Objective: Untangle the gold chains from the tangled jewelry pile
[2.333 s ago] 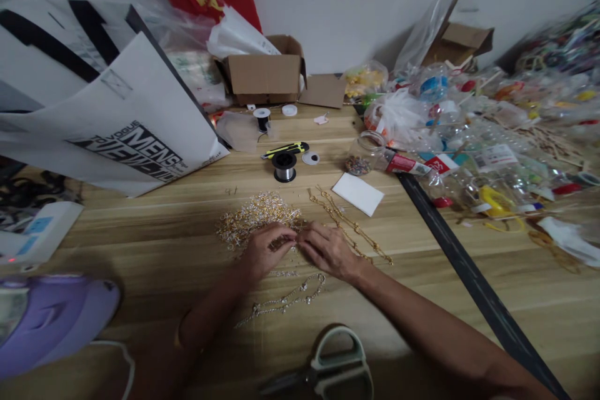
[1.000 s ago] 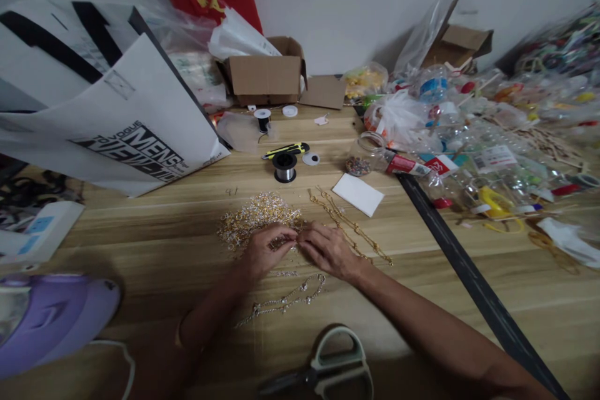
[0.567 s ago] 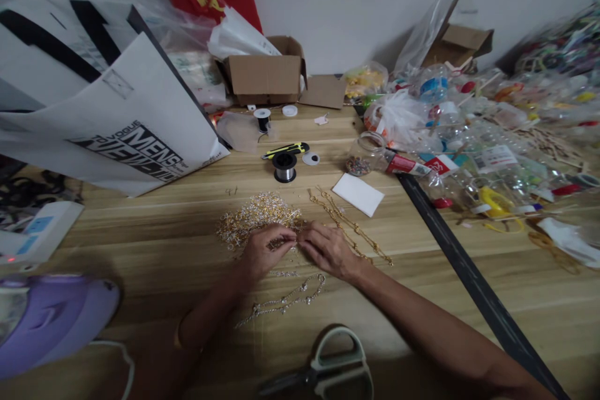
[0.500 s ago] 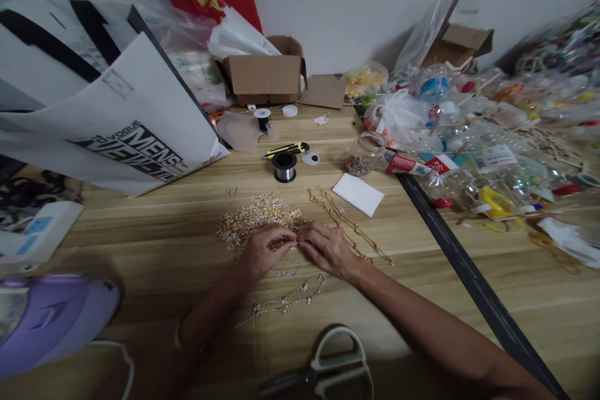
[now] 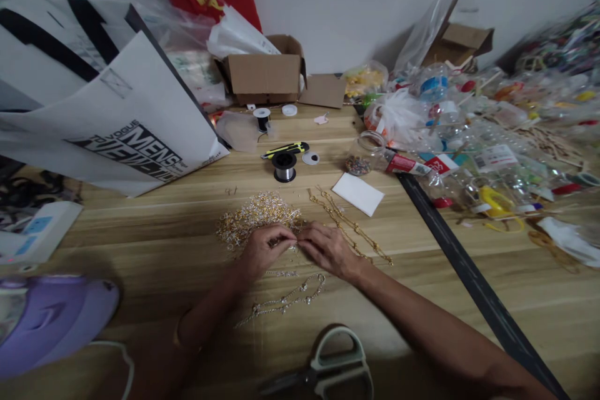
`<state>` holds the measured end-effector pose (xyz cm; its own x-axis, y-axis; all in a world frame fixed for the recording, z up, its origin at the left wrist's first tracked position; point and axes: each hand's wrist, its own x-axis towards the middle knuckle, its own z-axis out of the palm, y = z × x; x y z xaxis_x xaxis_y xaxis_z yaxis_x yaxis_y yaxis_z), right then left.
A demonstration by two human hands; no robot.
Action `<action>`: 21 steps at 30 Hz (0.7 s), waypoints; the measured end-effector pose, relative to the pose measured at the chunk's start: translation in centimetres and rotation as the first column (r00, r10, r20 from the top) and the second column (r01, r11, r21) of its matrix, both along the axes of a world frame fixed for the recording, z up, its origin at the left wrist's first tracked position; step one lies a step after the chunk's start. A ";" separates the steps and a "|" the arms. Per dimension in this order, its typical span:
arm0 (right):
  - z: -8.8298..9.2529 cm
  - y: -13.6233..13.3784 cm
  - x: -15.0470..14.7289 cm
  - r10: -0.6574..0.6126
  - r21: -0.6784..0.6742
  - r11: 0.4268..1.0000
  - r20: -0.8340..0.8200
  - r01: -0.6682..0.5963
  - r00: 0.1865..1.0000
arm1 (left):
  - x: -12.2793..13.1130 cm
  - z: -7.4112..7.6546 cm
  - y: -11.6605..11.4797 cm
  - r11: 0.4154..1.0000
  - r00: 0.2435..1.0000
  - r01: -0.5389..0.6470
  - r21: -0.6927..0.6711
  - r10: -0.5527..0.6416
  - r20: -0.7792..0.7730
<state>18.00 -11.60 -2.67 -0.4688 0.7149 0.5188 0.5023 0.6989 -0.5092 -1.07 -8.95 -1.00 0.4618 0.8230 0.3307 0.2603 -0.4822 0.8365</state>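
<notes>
My left hand (image 5: 266,250) has thumb and forefinger pinched at the front edge of a pile of small gold and silver pieces (image 5: 255,215). Its fingertips meet those of my right hand (image 5: 328,249), whose fingers are curled and pressed together. Whatever the two hands hold between them is too small to make out. To the right lie gold beaded chains (image 5: 349,231). Nearer me, on the wooden table (image 5: 398,325), is a silver chain (image 5: 285,304), with a short piece of chain (image 5: 282,273) just above it.
Scissors (image 5: 340,362) lie at the near edge. Beyond the pile are a wire spool (image 5: 284,167), a cutter (image 5: 295,149), a white pad (image 5: 358,194) and a jar of beads (image 5: 365,153). A white bag (image 5: 117,119) and purple appliance (image 5: 60,319) stand left; plastic bottles (image 5: 497,156) crowd the right.
My hands stay fingertip to fingertip in nearly the same spot. The left fingers have shifted very slightly; nothing else has visibly moved.
</notes>
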 end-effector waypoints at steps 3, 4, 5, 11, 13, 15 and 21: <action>0.0 0.0 0.0 0.006 -0.013 1.000 -0.010 -0.006 1.000 | 0.0 0.3 0.0 1.000 0.999 0.002 0.015 -0.002 -0.035; 0.0 0.0 0.0 0.009 -0.018 1.000 -0.014 -0.010 1.000 | 0.0 0.4 0.0 1.000 0.999 0.000 0.018 0.000 -0.040; 0.0 0.0 0.0 0.013 -0.021 1.000 -0.018 -0.013 1.000 | 0.0 0.4 0.0 1.000 0.999 -0.001 0.023 0.002 -0.039; -0.1 0.0 0.0 0.019 -0.032 0.999 -0.010 -0.019 1.000 | 0.0 0.4 0.1 0.999 1.000 0.012 0.049 -0.011 -0.026; -0.1 0.1 0.0 0.021 -0.027 0.999 -0.002 -0.021 1.000 | 0.0 0.4 0.2 0.998 1.000 0.023 0.054 -0.022 -0.019; -0.1 0.1 0.0 0.021 -0.021 1.000 0.002 -0.021 1.000 | 0.0 0.4 0.2 0.998 1.000 0.022 0.052 -0.021 -0.012; -0.2 0.0 0.1 0.000 -0.006 1.000 0.020 0.000 1.000 | -0.1 0.3 0.1 1.000 1.000 -0.001 -0.005 0.001 -0.024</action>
